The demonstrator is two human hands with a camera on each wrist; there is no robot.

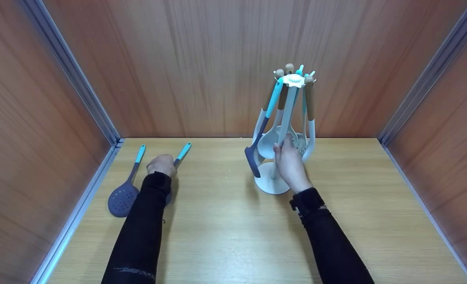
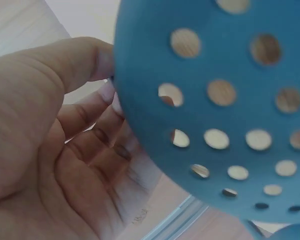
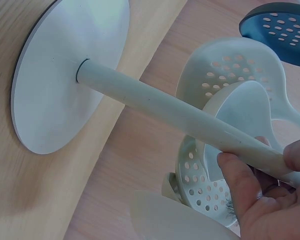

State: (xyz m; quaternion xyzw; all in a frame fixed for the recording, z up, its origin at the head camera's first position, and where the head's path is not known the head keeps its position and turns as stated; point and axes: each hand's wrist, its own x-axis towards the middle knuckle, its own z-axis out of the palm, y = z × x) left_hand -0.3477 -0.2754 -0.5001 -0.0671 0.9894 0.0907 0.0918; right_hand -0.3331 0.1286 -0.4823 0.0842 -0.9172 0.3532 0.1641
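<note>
My left hand point(image 1: 162, 165) grips the dark neck of a skimmer, its teal handle point(image 1: 184, 151) sticking out beyond the fingers. In the left wrist view its blue perforated head point(image 2: 225, 110) hides part of the fingers. Another skimmer point(image 1: 123, 200) with a teal handle stands to the left of that hand. My right hand point(image 1: 290, 163) holds the white post point(image 3: 160, 107) of a utensil stand, thumb and index finger curled about it. Several utensils hang around the stand, including a dark one with a teal handle point(image 1: 274, 98) and white ones with brown handles point(image 1: 309, 100).
The stand's round white base point(image 1: 272, 187) rests on the wooden table point(image 1: 225, 236). Wood-grain panels point(image 1: 217, 71) rise at the back and both sides, with grey metal strips point(image 1: 75, 71) along their corners.
</note>
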